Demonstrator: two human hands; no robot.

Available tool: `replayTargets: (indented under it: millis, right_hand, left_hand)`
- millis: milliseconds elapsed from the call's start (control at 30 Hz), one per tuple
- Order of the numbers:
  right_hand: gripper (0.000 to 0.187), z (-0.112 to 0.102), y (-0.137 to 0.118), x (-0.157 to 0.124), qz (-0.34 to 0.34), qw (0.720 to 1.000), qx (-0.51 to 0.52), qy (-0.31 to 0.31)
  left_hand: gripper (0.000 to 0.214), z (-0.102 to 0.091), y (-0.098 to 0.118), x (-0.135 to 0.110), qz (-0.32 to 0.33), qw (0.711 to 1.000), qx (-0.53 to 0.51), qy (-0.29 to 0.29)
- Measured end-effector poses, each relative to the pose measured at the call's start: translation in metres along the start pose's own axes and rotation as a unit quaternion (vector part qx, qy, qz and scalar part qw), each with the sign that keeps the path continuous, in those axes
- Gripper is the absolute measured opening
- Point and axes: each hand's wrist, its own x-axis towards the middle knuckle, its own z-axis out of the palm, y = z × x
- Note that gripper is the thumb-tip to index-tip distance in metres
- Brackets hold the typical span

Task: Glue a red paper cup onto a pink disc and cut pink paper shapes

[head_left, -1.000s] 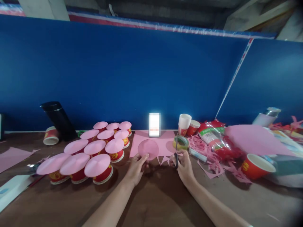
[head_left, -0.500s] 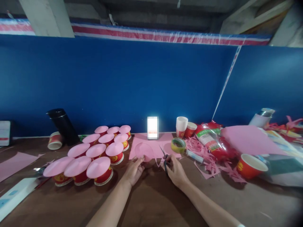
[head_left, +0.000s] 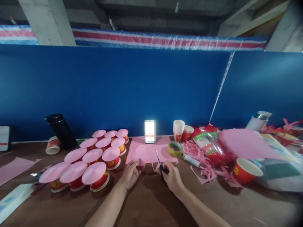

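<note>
My left hand [head_left: 129, 174] pinches a round pink paper disc [head_left: 139, 153] and holds it upright just above the brown table [head_left: 151, 201]. My right hand [head_left: 172, 177] grips a pair of scissors [head_left: 158, 161] with the blades pointing up and slightly left, a short way right of the disc. Behind both hands a pink paper sheet [head_left: 163, 150] lies flat on the table, with small pink offcuts at its near edge.
Several red paper cups capped with pink cones [head_left: 94, 156] stand at the left. A black flask [head_left: 60, 130], a tape roll [head_left: 175, 148], stacked cups [head_left: 178, 130], a red packet [head_left: 208, 143], pink shreds, an open red cup [head_left: 246, 170] and a blue wall [head_left: 142, 88] surround the spot.
The camera has tilted up a little. The scissors have swung from upright to leaning left, nearer the disc. My left hand keeps hold of the disc.
</note>
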Motion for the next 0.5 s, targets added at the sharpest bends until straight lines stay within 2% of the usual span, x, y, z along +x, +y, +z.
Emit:
replayTargets:
  millis: [233, 333, 500]
  right_hand:
    - [0.021, -0.0023, 0.0064, 0.0061, -0.002, 0.997, -0.069, 0.017]
    - [0.022, -0.0017, 0.0060, 0.0077, 0.019, 0.998, -0.053, 0.005]
    - [0.017, -0.0008, 0.0056, 0.0062, 0.023, 0.999, -0.013, 0.023]
  left_hand:
    - [0.010, 0.0008, -0.0005, 0.0008, -0.003, 1.000, 0.001, 0.013]
    - [0.011, 0.0016, -0.0005, 0.0007, -0.007, 1.000, 0.004, 0.009]
    - [0.013, 0.0027, -0.0002, -0.0003, -0.009, 1.000, 0.024, 0.003]
